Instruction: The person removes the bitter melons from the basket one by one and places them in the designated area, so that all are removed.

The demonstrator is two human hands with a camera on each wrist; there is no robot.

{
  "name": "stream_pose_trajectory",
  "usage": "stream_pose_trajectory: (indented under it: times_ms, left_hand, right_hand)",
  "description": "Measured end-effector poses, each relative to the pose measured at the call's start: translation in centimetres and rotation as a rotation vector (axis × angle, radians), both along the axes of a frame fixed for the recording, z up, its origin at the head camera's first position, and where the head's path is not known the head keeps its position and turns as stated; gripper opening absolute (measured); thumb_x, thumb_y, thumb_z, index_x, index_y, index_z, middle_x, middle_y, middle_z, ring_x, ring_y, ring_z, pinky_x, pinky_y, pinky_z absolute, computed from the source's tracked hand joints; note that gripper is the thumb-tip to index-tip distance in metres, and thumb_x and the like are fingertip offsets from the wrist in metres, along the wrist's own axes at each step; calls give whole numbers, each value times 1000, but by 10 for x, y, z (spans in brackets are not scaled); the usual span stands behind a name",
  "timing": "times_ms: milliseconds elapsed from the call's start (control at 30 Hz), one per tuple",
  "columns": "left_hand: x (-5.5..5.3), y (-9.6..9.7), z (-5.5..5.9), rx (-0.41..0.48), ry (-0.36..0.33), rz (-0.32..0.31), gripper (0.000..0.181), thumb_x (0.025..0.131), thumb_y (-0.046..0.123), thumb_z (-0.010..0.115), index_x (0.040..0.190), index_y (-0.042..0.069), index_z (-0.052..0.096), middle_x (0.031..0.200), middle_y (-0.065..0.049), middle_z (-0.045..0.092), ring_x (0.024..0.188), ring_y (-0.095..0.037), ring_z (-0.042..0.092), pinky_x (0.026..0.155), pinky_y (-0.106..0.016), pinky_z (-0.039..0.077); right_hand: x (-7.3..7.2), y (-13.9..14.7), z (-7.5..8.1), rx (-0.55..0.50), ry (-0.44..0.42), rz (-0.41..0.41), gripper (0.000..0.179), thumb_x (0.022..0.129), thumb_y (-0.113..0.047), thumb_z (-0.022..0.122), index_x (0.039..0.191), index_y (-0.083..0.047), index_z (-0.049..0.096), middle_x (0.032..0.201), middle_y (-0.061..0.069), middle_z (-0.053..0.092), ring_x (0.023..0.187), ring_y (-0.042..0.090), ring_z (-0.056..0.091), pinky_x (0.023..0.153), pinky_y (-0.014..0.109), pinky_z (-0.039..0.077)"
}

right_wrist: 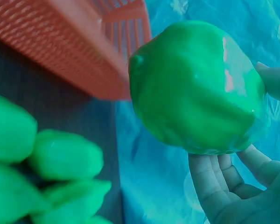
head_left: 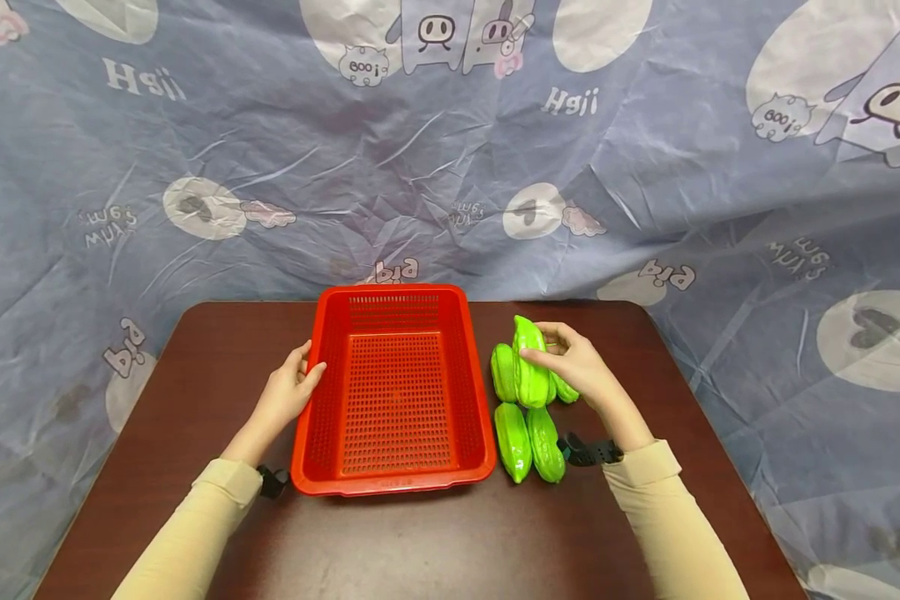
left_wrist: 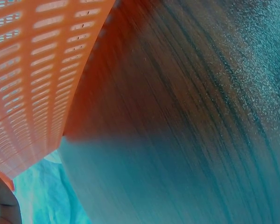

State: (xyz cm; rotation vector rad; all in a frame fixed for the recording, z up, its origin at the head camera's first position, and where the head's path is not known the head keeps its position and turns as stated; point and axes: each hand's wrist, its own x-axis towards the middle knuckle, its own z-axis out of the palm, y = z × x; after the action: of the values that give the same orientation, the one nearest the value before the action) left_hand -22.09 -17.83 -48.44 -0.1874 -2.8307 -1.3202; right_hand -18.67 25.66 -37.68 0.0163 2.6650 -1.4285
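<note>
In the head view my left hand (head_left: 287,390) grips the left rim of a red plastic basket (head_left: 396,481), thumb on the rim and fingers outside. The basket's slotted side (left_wrist: 46,60) fills the upper left of the left wrist view. My right hand (head_left: 579,362) pinches a bright green ridged gourd (head_left: 529,367) between thumb and fingers, raised over other gourds. Its blunt end faces the camera in the right wrist view, where the held gourd (right_wrist: 196,88) appears above the table. Two gourds lie nearer me, a smooth one (head_left: 513,442) and a bumpier one (head_left: 546,446).
Behind the held gourd lie more gourds, partly hidden, one of them (head_left: 503,372) to its left. All rest on a dark brown table (head_left: 390,550), right of the basket. A blue-grey patterned cloth (head_left: 420,167) hangs behind the table and along its sides.
</note>
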Motion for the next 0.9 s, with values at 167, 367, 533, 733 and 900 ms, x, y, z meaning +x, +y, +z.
stream_pose_trajectory:
  times_ms: [167,367,533,733,900]
  left_hand:
    - [0,0,1,-4,10,-2,63,103,27,54,151,-6,30,100,-19,62,81,-25,63,67,-33,52]
    - [-1,0,1,-8,30,5,62,102,26,54,150,-6,32,98,-18,63,79,-23,62,67,-30,50]
    - [-1,0,1,-7,19,4,62,102,28,54,150,-6,31,99,-17,63,79,-24,62,68,-32,51]
    - [0,0,1,0,4,3,63,102,27,54,151,-4,30,100,-18,62,81,-25,63,69,-33,51]
    - [0,1,0,8,0,6,63,102,25,55,151,-5,30,100,-18,62,80,-24,63,67,-31,51]
  right_hand:
    - [15,23,-12,12,-21,-34,67,91,-35,70,146,-6,44,134,18,55,112,29,58,82,27,49]
    - [27,46,-32,13,-43,-76,67,92,-35,70,145,-3,44,131,21,56,104,16,59,81,22,50]
    - [35,60,-45,24,-74,-116,68,92,-39,69,144,-4,44,133,19,56,102,11,58,84,25,50]
    - [46,73,-60,39,-116,-140,71,93,-43,67,147,-5,41,139,20,52,121,31,55,94,38,48]
    - [54,80,-76,40,-151,-161,72,92,-44,67,147,-5,41,140,22,51,125,35,52,94,40,48]
